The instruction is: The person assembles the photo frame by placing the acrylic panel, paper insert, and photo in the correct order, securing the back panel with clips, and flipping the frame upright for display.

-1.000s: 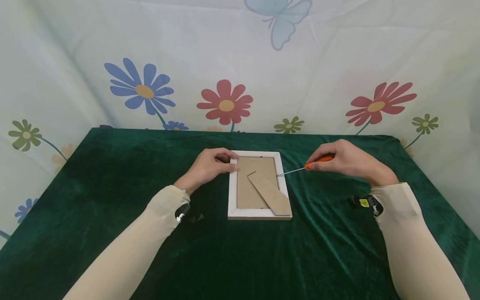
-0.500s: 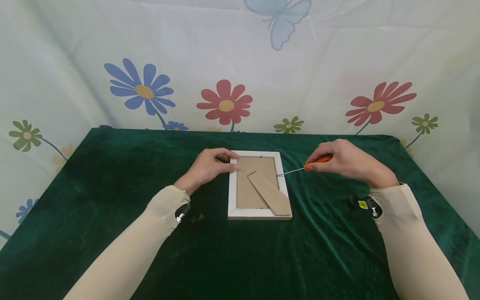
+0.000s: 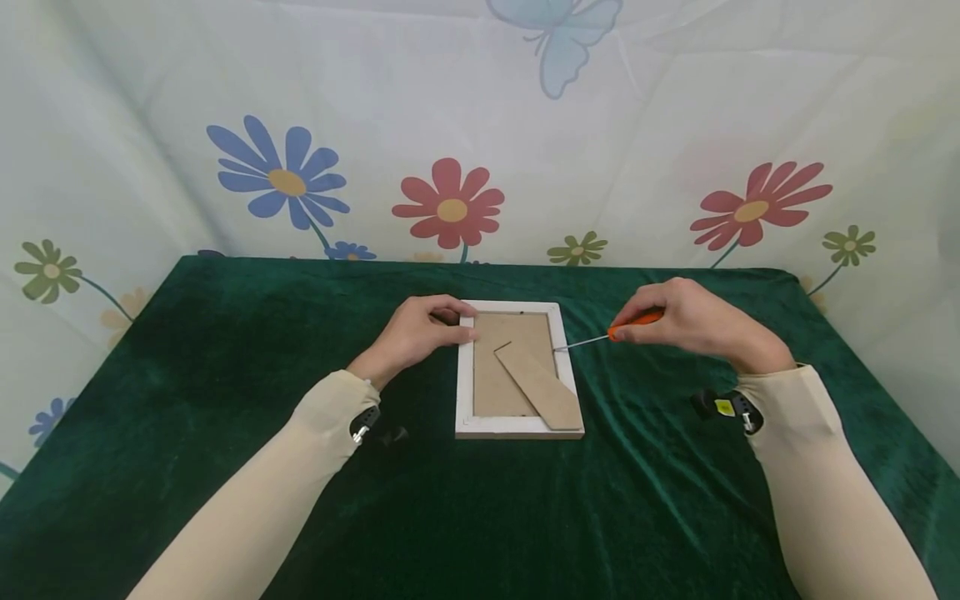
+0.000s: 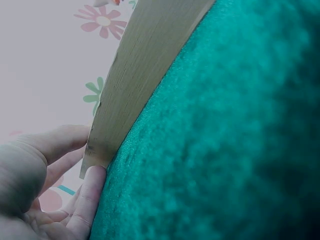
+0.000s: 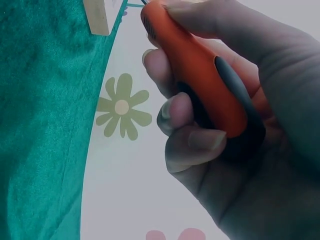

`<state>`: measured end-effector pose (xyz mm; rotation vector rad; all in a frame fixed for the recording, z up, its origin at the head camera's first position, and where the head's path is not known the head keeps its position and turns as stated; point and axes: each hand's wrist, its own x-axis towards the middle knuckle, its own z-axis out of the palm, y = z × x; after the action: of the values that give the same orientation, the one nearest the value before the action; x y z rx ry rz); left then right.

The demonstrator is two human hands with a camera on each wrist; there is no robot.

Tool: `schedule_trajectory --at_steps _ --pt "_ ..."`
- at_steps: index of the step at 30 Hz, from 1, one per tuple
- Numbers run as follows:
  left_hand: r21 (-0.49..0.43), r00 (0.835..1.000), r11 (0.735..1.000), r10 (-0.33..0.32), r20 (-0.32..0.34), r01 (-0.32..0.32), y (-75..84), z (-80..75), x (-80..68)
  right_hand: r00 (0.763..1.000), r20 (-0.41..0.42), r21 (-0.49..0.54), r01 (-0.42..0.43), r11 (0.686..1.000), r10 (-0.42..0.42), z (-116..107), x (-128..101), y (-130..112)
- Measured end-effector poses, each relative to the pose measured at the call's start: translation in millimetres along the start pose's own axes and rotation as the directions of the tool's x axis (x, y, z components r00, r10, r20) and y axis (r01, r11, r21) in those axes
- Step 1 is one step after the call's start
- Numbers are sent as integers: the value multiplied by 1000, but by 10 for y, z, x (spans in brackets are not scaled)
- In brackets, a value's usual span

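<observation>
A picture frame [image 3: 466, 375] with a pale border lies face down on the green cloth in the head view. Its brown backing board [image 3: 491, 392] shows, with a slanted stand leg [image 3: 542, 390] on top. My left hand [image 3: 416, 333] grips the frame's upper left corner; in the left wrist view thumb and fingers meet the wooden side [image 4: 135, 65]. My right hand [image 3: 693, 321] holds a screwdriver [image 5: 200, 75] by its orange and black handle, fingers wrapped round it. The thin metal shaft [image 3: 587, 342] points left, its tip at the frame's right inner edge.
Dark green velvety cloth [image 3: 300, 517] covers the table, with folds to the right of the frame. A white backdrop [image 3: 585, 158] printed with flowers and a butterfly hangs behind the table's far edge. Both wrists wear black straps.
My right hand and the screwdriver have shifted very slightly left, while the tip stays at the same edge. The left hand and the picture frame have held still.
</observation>
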<state>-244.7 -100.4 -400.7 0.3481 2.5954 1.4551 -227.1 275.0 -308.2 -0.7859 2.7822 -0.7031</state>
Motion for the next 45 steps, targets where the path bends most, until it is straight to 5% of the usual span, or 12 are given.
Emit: schedule_trajectory --at_steps 45 --pt "-4 1000 1000 4 12 -4 35 -2 5 1000 11 -21 3 1000 -3 3 7 -33"
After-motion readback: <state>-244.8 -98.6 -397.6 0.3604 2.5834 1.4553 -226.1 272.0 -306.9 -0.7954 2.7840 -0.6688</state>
